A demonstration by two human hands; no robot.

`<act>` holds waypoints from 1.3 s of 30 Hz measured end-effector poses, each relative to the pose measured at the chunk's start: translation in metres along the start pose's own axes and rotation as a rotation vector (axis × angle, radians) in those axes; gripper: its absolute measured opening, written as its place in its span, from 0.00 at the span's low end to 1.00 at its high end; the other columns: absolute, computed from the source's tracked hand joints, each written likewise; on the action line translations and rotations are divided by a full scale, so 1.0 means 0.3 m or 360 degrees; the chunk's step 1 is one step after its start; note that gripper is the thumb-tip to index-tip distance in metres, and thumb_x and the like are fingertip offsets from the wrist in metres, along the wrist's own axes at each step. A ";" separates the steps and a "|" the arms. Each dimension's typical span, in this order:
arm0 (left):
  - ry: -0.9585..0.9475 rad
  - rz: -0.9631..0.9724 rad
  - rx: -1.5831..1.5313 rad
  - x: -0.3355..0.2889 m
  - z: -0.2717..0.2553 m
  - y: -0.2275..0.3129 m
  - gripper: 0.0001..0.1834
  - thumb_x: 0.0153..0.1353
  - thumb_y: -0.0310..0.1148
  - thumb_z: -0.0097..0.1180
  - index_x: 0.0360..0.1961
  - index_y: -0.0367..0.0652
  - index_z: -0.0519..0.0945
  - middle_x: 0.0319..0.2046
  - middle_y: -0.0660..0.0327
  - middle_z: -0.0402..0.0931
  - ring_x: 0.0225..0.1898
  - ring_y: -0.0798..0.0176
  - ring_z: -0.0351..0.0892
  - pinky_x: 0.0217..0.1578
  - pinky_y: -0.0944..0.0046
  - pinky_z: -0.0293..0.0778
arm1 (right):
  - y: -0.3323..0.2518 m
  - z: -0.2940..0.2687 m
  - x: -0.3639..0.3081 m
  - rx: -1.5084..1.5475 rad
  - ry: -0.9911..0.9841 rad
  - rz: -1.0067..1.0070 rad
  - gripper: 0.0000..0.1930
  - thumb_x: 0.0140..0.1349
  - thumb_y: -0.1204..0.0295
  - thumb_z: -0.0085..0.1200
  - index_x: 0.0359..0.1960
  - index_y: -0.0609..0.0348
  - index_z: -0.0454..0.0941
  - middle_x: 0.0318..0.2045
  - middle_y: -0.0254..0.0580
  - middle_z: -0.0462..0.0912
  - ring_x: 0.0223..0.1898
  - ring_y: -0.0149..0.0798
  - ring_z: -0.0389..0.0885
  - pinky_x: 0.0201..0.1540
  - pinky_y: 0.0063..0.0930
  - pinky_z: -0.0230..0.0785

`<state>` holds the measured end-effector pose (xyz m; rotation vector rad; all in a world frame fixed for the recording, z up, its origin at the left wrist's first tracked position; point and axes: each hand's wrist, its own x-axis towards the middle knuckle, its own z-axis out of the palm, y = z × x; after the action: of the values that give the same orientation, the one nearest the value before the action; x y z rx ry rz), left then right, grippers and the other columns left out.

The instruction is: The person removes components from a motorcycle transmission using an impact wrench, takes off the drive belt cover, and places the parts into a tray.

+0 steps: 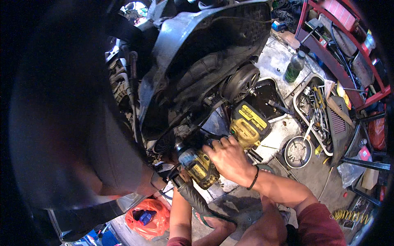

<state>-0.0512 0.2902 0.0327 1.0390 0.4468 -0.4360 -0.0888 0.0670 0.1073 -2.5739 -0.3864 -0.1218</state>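
My right hand is wrapped around the handle of a yellow and black cordless impact wrench. Its large battery sticks out beyond my fingers. The metal nose of the tool points up and left, close to the dark mechanical parts under a scooter. I cannot tell whether the nose sits on a fastener. My left hand reaches up beside the tool's body. A black grip-like bar crosses in front of it, so its fingers are mostly hidden.
On the right stand a black oil pan, a tray of hand tools, a round metal bowl and a bottle of green liquid. Beyond them is a red metal rack. An orange plastic bag lies lower left.
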 end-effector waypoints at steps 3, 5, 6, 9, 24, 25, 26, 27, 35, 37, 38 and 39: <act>0.0025 0.0025 -0.0001 -0.013 -0.017 -0.012 0.20 0.60 0.48 0.54 0.44 0.45 0.72 0.38 0.58 0.76 0.37 0.59 0.78 0.38 0.58 0.78 | 0.012 0.085 -0.002 0.0242 -0.0083 0.0062 0.14 0.48 0.74 0.54 0.40 0.56 0.76 0.32 0.45 0.80 0.39 0.48 0.81 0.40 0.42 0.70; 0.0053 0.0048 0.0010 -0.032 -0.023 -0.002 0.20 0.60 0.48 0.54 0.44 0.45 0.72 0.38 0.58 0.76 0.37 0.59 0.78 0.37 0.58 0.78 | -0.001 0.160 -0.017 0.0556 -0.0011 0.0056 0.17 0.45 0.70 0.60 0.38 0.57 0.74 0.31 0.48 0.80 0.36 0.53 0.81 0.36 0.44 0.72; 0.0046 0.0049 0.0005 -0.028 -0.011 -0.020 0.19 0.59 0.47 0.54 0.44 0.45 0.72 0.38 0.58 0.76 0.36 0.59 0.78 0.37 0.58 0.78 | 0.007 0.181 -0.021 0.0970 -0.0027 0.0154 0.21 0.41 0.66 0.63 0.38 0.58 0.72 0.29 0.51 0.80 0.35 0.57 0.80 0.37 0.46 0.72; 0.0126 0.0096 0.0029 -0.069 -0.021 -0.039 0.19 0.59 0.47 0.54 0.43 0.45 0.72 0.38 0.58 0.76 0.36 0.59 0.78 0.37 0.58 0.78 | 0.007 0.221 -0.052 0.1061 0.0017 0.0191 0.24 0.39 0.62 0.68 0.36 0.58 0.71 0.28 0.54 0.81 0.33 0.60 0.80 0.35 0.50 0.72; 0.0183 0.0157 0.0065 -0.088 0.026 -0.071 0.16 0.59 0.44 0.55 0.41 0.46 0.72 0.36 0.58 0.77 0.35 0.59 0.78 0.35 0.58 0.78 | 0.017 0.190 -0.054 0.0868 -0.0018 0.0120 0.15 0.49 0.72 0.54 0.41 0.59 0.75 0.27 0.54 0.81 0.34 0.57 0.82 0.39 0.49 0.71; 0.0194 0.0151 0.0071 -0.089 0.017 -0.072 0.16 0.59 0.44 0.56 0.41 0.46 0.72 0.35 0.58 0.77 0.34 0.59 0.78 0.35 0.58 0.78 | 0.007 0.199 -0.067 0.1092 -0.0001 0.0124 0.16 0.49 0.72 0.54 0.41 0.60 0.75 0.27 0.56 0.81 0.34 0.59 0.82 0.39 0.50 0.71; 0.0187 0.0150 0.0082 -0.089 0.018 -0.077 0.16 0.59 0.44 0.56 0.41 0.46 0.72 0.35 0.58 0.77 0.34 0.59 0.78 0.35 0.58 0.78 | 0.004 0.191 -0.068 0.1297 0.0035 0.0121 0.16 0.48 0.73 0.54 0.41 0.61 0.75 0.26 0.58 0.81 0.34 0.60 0.82 0.39 0.52 0.71; 0.0178 0.0144 0.0084 -0.086 0.019 -0.075 0.15 0.59 0.44 0.56 0.41 0.46 0.72 0.35 0.58 0.77 0.34 0.59 0.78 0.35 0.58 0.78 | 0.007 0.186 -0.065 0.1221 -0.0016 0.0144 0.17 0.49 0.73 0.54 0.43 0.62 0.74 0.27 0.57 0.81 0.34 0.59 0.82 0.39 0.51 0.72; 0.0157 0.0169 0.0083 -0.065 0.050 -0.057 0.14 0.59 0.42 0.56 0.39 0.46 0.73 0.34 0.58 0.77 0.33 0.60 0.78 0.34 0.58 0.78 | 0.018 0.014 -0.005 -0.0177 0.0100 -0.0070 0.17 0.52 0.71 0.52 0.46 0.55 0.78 0.29 0.42 0.80 0.36 0.44 0.80 0.45 0.41 0.66; 0.0169 0.0174 0.0080 -0.077 0.052 -0.060 0.14 0.59 0.42 0.56 0.39 0.46 0.73 0.34 0.59 0.77 0.33 0.60 0.78 0.34 0.58 0.78 | 0.008 0.023 0.003 -0.0175 0.0061 -0.0061 0.16 0.52 0.71 0.52 0.44 0.55 0.79 0.28 0.43 0.81 0.36 0.45 0.81 0.43 0.43 0.68; 0.0172 0.0176 0.0079 -0.083 0.051 -0.067 0.13 0.59 0.42 0.56 0.39 0.46 0.73 0.34 0.59 0.77 0.33 0.60 0.78 0.34 0.58 0.78 | 0.003 0.064 -0.001 0.0034 -0.0002 0.0025 0.15 0.52 0.71 0.52 0.43 0.57 0.79 0.29 0.45 0.81 0.36 0.47 0.81 0.42 0.44 0.69; 0.0178 0.0163 0.0081 -0.097 0.048 -0.081 0.13 0.58 0.42 0.57 0.39 0.46 0.73 0.34 0.59 0.77 0.33 0.60 0.78 0.34 0.58 0.78 | 0.006 0.114 -0.020 0.0244 -0.0065 0.0122 0.14 0.52 0.71 0.52 0.42 0.58 0.79 0.29 0.48 0.81 0.36 0.49 0.81 0.41 0.45 0.69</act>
<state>-0.0863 0.2708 0.0373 1.1344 0.4821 -0.3004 -0.0935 0.0817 0.0760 -2.4391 -0.2996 -0.0111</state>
